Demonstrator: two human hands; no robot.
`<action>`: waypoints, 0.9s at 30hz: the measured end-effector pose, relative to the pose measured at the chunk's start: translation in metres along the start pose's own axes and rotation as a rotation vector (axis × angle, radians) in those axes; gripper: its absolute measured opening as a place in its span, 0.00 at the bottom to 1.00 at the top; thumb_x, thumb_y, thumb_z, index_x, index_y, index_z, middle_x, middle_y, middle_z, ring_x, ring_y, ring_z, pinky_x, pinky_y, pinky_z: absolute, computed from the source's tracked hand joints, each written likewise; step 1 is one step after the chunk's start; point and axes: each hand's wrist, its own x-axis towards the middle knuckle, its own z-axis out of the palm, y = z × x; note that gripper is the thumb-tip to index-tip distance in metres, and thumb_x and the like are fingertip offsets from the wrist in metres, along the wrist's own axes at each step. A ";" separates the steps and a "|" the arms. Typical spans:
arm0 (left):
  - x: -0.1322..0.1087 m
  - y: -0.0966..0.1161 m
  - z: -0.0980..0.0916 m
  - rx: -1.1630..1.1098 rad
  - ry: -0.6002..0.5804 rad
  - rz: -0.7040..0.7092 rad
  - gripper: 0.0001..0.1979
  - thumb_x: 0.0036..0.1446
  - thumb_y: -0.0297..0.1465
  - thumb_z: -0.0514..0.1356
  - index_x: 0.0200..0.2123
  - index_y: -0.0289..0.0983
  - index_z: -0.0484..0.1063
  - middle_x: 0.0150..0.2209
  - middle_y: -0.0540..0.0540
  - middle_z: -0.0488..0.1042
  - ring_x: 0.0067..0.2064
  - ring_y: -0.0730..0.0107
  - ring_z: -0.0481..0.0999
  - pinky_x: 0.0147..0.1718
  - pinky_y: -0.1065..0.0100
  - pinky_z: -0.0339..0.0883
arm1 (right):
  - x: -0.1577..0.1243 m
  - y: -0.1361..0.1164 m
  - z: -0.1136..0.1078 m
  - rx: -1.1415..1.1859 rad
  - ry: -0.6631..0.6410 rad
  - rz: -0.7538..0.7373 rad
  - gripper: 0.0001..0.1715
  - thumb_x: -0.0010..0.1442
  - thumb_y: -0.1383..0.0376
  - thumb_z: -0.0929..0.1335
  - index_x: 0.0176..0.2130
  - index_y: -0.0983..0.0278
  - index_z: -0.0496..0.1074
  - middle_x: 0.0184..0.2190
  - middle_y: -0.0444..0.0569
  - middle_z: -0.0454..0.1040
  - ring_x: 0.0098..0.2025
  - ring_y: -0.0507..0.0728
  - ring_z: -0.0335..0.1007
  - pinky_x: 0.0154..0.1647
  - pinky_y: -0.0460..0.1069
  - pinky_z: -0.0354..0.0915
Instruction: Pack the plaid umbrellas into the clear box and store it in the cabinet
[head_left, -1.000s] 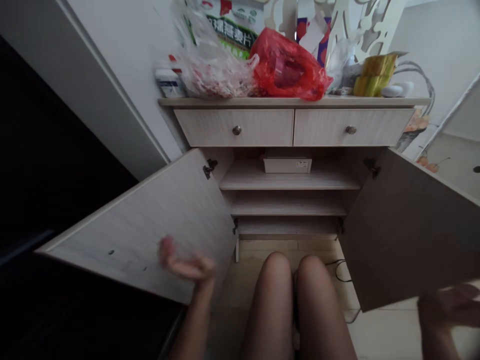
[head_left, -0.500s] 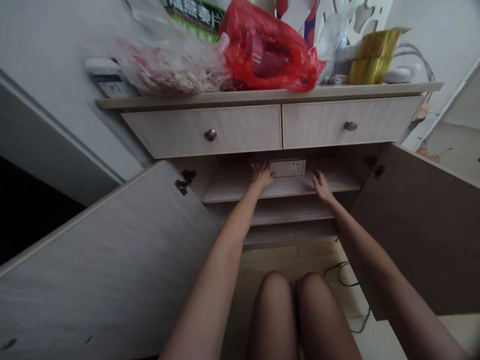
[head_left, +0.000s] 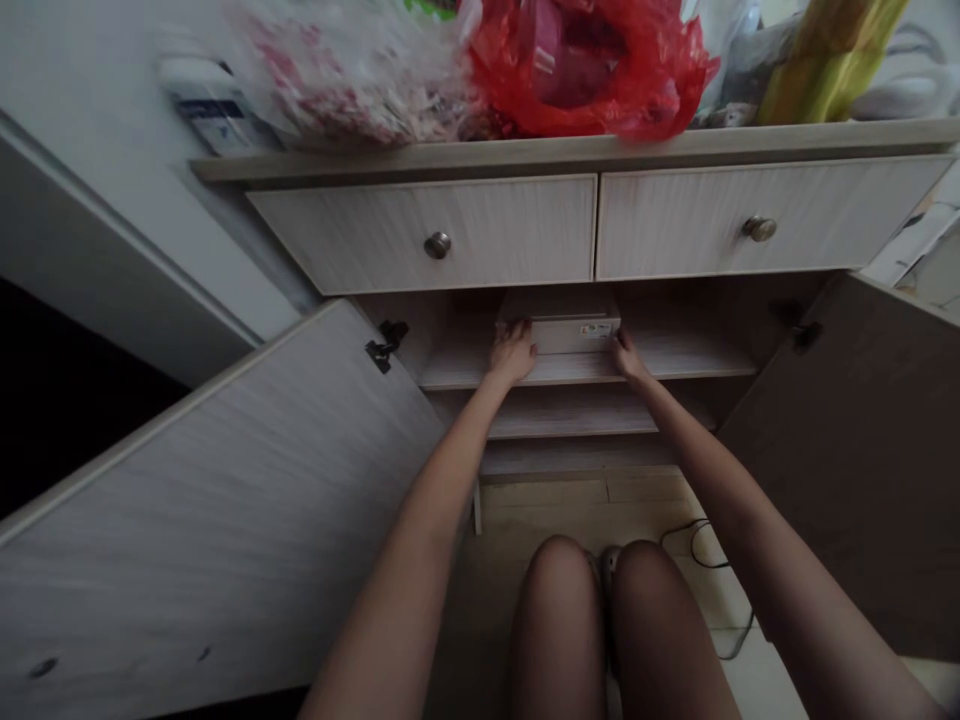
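A pale, flat cardboard box [head_left: 561, 336] with a small label at the right of its front lies on the upper shelf [head_left: 690, 352] of an open cabinet. My left hand [head_left: 514, 352] grips its front left corner, with fingers over the edge. At the front right corner, my right hand [head_left: 627, 354] is closed against the side, its fingertips partly hidden. The back of the box recedes into shadow under the drawers.
The left door [head_left: 247, 520] and right door [head_left: 862, 460] stand open on either side. Two drawers [head_left: 450, 215] sit above the shelf. On top are a red plastic bag [head_left: 660, 75], a clear bag [head_left: 360, 85] and a white bottle [head_left: 214, 105]. A dark cable [head_left: 701, 555] lies on the floor.
My right hand has moved left onto the box's right corner. The box's top shows more, and it sits nearer the shelf's front edge. The view has come closer to the cabinet.
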 end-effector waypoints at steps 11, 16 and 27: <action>-0.066 -0.074 -0.036 0.160 0.007 -0.104 0.25 0.64 0.32 0.48 0.62 0.30 0.63 0.61 0.31 0.68 0.61 0.47 0.69 0.66 0.46 0.48 | -0.054 -0.042 0.070 0.049 -0.233 0.094 0.47 0.64 0.43 0.61 0.69 0.68 0.55 0.69 0.57 0.55 0.71 0.62 0.48 0.72 0.57 0.44; -0.083 -0.093 -0.050 0.259 0.002 -0.146 0.24 0.64 0.33 0.47 0.58 0.28 0.66 0.56 0.29 0.73 0.58 0.48 0.72 0.65 0.45 0.49 | -0.063 -0.057 0.099 0.046 -0.317 0.046 0.41 0.66 0.47 0.60 0.70 0.62 0.54 0.70 0.51 0.54 0.72 0.59 0.46 0.72 0.58 0.42; -0.083 -0.105 -0.047 0.203 0.117 -0.225 0.26 0.66 0.36 0.44 0.56 0.25 0.69 0.53 0.25 0.74 0.60 0.44 0.71 0.65 0.41 0.48 | -0.059 -0.061 0.117 0.183 -0.344 0.102 0.35 0.63 0.54 0.63 0.65 0.62 0.63 0.66 0.52 0.61 0.69 0.59 0.54 0.70 0.56 0.48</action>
